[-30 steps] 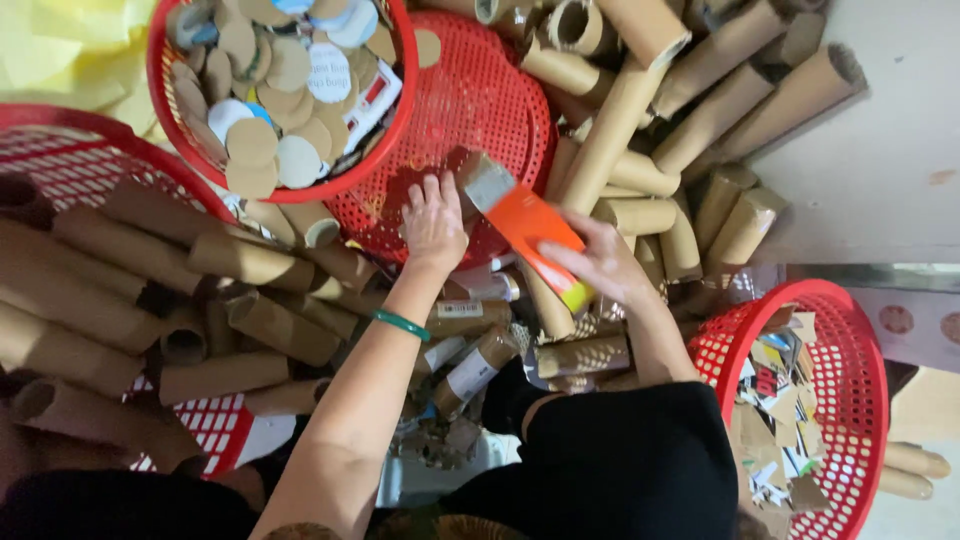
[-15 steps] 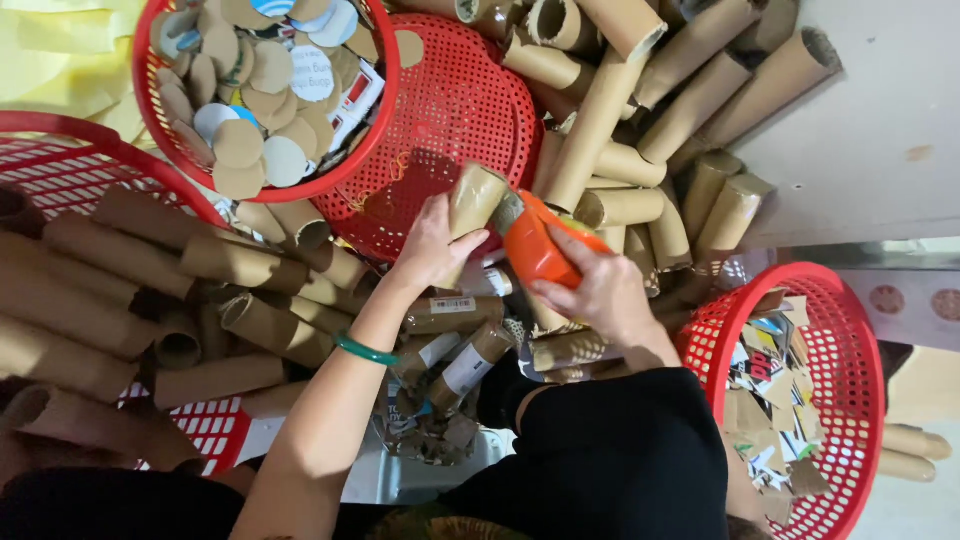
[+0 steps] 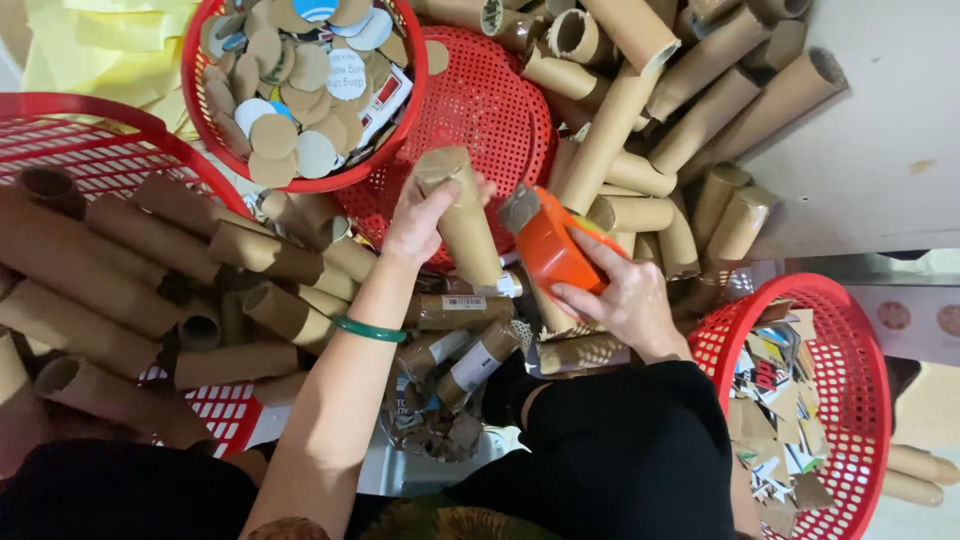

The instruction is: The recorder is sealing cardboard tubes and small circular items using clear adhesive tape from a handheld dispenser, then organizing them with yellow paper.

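Head view: the left hand (image 3: pixel 425 215) is wrapped around a cardboard tube (image 3: pixel 465 215), fingers pressed together about its far end. The tube's long axis runs near to far, tilted slightly left at the top. Just to its right, the right hand (image 3: pixel 620 295) grips an orange tool (image 3: pixel 550 245), whose far tip sits close beside the tube without clearly touching it. Both hands work over an upturned red basket (image 3: pixel 480 100). More tubes (image 3: pixel 150 260) are piled left and far right. A basket of discs (image 3: pixel 300 90) stands far left, and a basket of scraps (image 3: pixel 800 400) near right.
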